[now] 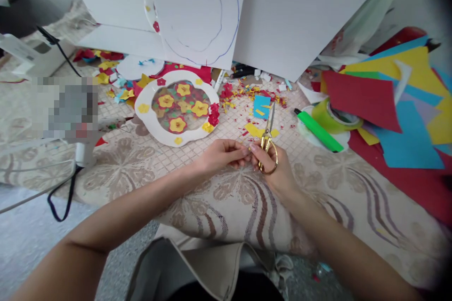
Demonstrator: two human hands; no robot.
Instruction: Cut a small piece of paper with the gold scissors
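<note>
My right hand (pixel 273 169) grips gold-handled scissors (pixel 268 138), blades pointing away toward a blue paper scrap (pixel 261 105). My left hand (pixel 222 153) meets the right at the fingertips, pinching something too small to make out. Just beyond the hands lie yellow paper pieces (pixel 254 130). Farther left sits a white flower-shaped frame (pixel 151 124) filled with red and yellow paper flowers.
A green marker (pixel 319 131) and a tape roll (pixel 328 117) lie to the right, beside a stack of coloured paper sheets (pixel 399 99). Large white boards (pixel 282 9) lean at the back. Paper scraps litter the patterned mat (pixel 229 197). A cable (pixel 63 197) trails at left.
</note>
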